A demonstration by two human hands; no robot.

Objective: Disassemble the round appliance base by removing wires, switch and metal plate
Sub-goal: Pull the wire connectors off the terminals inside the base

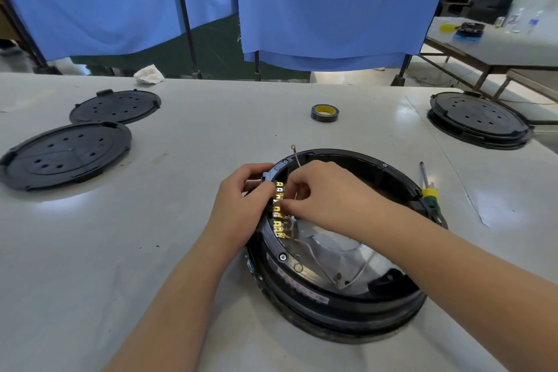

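The round base sits open side up on the table right in front, left hand curled round its rim — bracing it, I'd guess — while the right hand pinches at the brass terminals to free the wires.

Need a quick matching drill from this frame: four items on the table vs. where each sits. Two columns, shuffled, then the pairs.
Things:
1. tape roll
2. screwdriver
3. two black covers
4. left hand

Places:
A. against the right side of the round base
B. left part of the table
C. on the outer left rim of the round base, by the gold terminals
D. beyond the round base, mid-table

Pairs: 1-D, 2-A, 3-B, 4-C
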